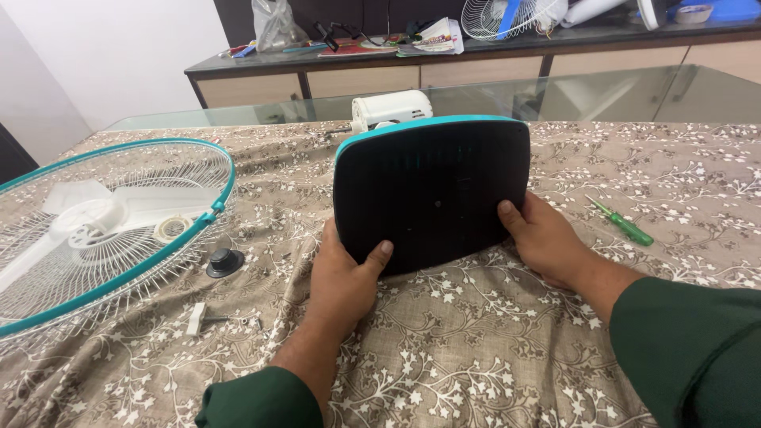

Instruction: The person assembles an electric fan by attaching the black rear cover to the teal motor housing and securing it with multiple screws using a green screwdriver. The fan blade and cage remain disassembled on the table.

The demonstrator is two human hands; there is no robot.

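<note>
We hold the dark, rounded-square plastic fan base with its teal rim [432, 194] tipped up on its near edge in the middle of the table, its black underside turned toward us. That tilt, as we judge it, puts the bottom face in plain sight. Our left hand [345, 277] clasps the lower left corner, thumb pressed on the dark face and fingers hidden behind. Our right hand [547, 238] clasps the lower right edge the same way, so the base is steadied from both sides.

Just behind the base sits the white plastic motor housing [391, 108]. To the left lies the round white wire guard with a teal ring [103, 238], the white blades resting in it. Near it are a small black round knob [225, 261] and a white-handled small part [198, 319], laid out apart on the beige floral tablecloth [476, 357]. A green-handled screwdriver [625, 223] lies to the right, near our right hand.
</note>
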